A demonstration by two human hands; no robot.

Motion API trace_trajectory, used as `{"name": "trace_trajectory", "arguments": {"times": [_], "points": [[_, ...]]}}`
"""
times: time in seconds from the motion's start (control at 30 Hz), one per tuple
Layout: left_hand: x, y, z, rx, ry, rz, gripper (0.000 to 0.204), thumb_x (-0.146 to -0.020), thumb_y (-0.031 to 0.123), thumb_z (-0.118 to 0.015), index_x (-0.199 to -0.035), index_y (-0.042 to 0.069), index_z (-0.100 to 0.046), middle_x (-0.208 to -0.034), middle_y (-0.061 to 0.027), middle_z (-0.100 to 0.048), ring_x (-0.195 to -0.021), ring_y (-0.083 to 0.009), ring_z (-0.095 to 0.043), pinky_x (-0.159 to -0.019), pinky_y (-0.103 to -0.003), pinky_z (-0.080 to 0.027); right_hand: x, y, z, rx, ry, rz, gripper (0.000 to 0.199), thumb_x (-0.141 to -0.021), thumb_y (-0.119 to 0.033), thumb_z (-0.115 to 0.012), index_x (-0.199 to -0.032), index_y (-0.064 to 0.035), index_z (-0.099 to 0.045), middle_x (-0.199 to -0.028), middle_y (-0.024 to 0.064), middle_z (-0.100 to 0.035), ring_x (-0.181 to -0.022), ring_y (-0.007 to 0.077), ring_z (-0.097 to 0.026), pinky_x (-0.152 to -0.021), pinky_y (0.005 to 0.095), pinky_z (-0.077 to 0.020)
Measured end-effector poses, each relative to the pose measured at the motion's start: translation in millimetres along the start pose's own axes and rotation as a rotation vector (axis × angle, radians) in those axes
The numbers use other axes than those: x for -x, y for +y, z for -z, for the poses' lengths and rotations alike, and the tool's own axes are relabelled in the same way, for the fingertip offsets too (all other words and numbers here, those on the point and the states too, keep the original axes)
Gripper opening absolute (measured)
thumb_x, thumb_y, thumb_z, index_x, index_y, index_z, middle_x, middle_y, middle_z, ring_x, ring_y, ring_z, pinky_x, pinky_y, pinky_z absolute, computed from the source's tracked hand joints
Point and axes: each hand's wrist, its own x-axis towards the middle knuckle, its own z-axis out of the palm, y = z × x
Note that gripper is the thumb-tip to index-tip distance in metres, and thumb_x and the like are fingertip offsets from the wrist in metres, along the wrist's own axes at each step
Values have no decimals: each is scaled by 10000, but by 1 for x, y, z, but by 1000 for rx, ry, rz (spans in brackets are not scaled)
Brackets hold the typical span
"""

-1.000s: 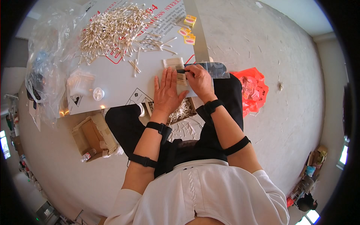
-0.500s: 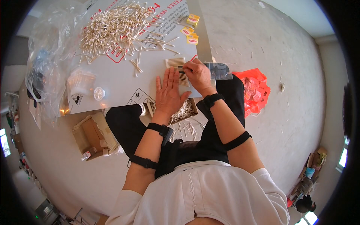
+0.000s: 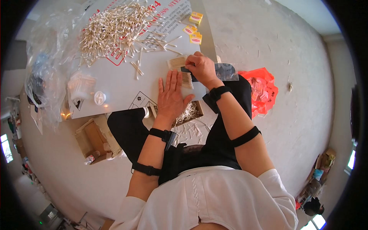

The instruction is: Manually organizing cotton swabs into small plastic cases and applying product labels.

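A row of cotton swabs (image 3: 176, 62) is laid side by side on the worktop (image 3: 122, 82), partly covered by both hands. The left hand (image 3: 170, 97) is placed flat at the row's lower left, fingers extended and released, nothing gripped. By the bent fingers of the right hand (image 3: 202, 69) a dark flat piece (image 3: 185, 69) is apparently pinched across the row; the exact contact is hidden. Judged risk: if the piece is dragged sideways, or left-hand pressure eased, the row may be skewed, round sticks being prone to rolling. Clear film (image 3: 229, 73), right of the row, overhangs the edge and could be pulled down if snagged. Loose swabs (image 3: 137, 70) left of the row could be swept into it by a wide stroke.
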Motion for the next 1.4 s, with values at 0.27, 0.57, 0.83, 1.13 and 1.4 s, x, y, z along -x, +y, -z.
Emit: {"name": "trace_trajectory", "arguments": {"times": [0.27,0.57,0.83,1.13,1.4], "points": [[0,-11,0,-43,-1,-38,842,-858,462,-635,-1491,12,-310,-1563,-160,-277,-1464,-298,-233,-1186,-512,-155,27,-2,25,-192,-143,33,296,-668,-92,-787,-941,-65,-676,-871,97,-603,-821,245,-640,-714,350,-516],[-4,-9,3,-19,2,-57,824,-879,468,-611,-1494,17,-300,-1579,-154,-246,-1473,-297,-213,-1187,-509,-162,57,-11,20,11,-74,31,342,-651,-134,-813,-901,-79,-586,-864,82,-595,-875,303,-626,-728,401,-513],[-8,0,-5,-56,-5,13,840,-884,463,-608,-1499,-4,-277,-1586,-151,-232,-1483,-293,-181,-1196,-502,-132,51,-5,13,-29,80,-23,314,-663,-112,-819,-892,-53,-612,-868,83,-595,-799,266,-644,-670,362,-518],[-7,1,-7,-42,-5,23,860,-885,457,-607,-1514,0,-238,-1589,-148,-222,-1489,-285,-162,-1202,-491,-113,57,-19,-22,-1068,314,-277,420,-1037,-201,-480,-1385,34,-453,-1333,94,-546,-1243,156,-498,-1081,295,-377],[-8,2,-6,-52,-47,52,866,-886,454,-607,-1519,3,-226,-1595,-144,-208,-1491,-281,-153,-1206,-477,-99,62,-22,-22,-1105,380,-294,371,-1027,-184,-500,-1323,40,-517,-1310,95,-560,-1172,163,-549,-1034,288,-416]]}}
